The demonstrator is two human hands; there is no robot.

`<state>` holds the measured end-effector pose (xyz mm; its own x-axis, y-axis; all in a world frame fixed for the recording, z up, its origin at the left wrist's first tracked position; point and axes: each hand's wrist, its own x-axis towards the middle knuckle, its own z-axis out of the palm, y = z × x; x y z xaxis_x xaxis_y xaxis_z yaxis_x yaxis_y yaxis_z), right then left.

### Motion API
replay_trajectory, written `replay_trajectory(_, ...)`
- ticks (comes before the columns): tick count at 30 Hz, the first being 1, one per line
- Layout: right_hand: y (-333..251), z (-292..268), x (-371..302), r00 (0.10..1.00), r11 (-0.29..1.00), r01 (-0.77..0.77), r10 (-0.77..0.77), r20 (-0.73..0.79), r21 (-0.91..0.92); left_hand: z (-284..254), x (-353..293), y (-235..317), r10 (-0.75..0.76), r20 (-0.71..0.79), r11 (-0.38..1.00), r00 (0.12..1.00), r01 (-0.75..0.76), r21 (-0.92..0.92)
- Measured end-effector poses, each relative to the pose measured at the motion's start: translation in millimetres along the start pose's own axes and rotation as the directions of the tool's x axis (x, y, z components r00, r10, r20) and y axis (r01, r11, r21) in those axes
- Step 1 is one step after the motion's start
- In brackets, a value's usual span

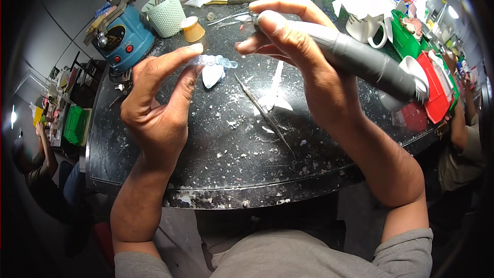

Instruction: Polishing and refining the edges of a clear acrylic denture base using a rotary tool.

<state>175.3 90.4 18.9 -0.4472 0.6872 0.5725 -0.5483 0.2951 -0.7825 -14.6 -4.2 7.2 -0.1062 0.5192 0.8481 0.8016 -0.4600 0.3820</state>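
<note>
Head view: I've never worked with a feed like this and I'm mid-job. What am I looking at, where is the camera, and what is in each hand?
There is no machine here: the camera sits on a person's head and looks down at their own two bare hands, whose forearms come in from the lower edge. The wide lens bends the straight edges near the rim.

The left hand pinches a small clear plastic piece between thumb and fingers. The right hand grips a thick grey pen-like handpiece, its front end pointing toward the clear piece.

Below them is a black worktop strewn with white chips and dust. On it lie a thin metal tool, a small orange cup, a pale green basket holding tools, a blue machine and a white mug. Other people sit at both far edges.
</note>
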Motion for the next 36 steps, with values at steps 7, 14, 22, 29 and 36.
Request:
replay_trajectory(7, 4, 9, -10, 0.952, 0.862, 0.301, -0.245, 0.186, -0.408, 10, -8, 3, -0.286, 0.154, 0.833, 0.946, 0.324, -0.448)
replay_trajectory(14, 13, 3, -12, 0.861, 0.700, 0.507, -0.379, 0.340, -0.503, 11, -12, 13, -0.372, 0.557, 0.163, 0.743, 0.643, -0.749)
replay_trajectory(22, 14, 0, -5, 0.902, 0.774, 0.428, -0.336, 0.270, -0.467, 6, -3, 14, -0.386, 0.636, 0.121, 0.668, 0.721, -0.683)
replay_trajectory(29, 4, 0, -7, 0.973, 0.819, 0.207, -0.118, 0.197, -0.535, 3, 0, 13, -0.468, 0.602, 0.171, 0.647, 0.734, -0.657)
replay_trajectory(36, 6, 2, -8, 0.976, 0.827, 0.213, -0.153, 0.157, -0.520, 8, 1, 20, -0.506, 0.560, 0.209, 0.656, 0.723, -0.658)
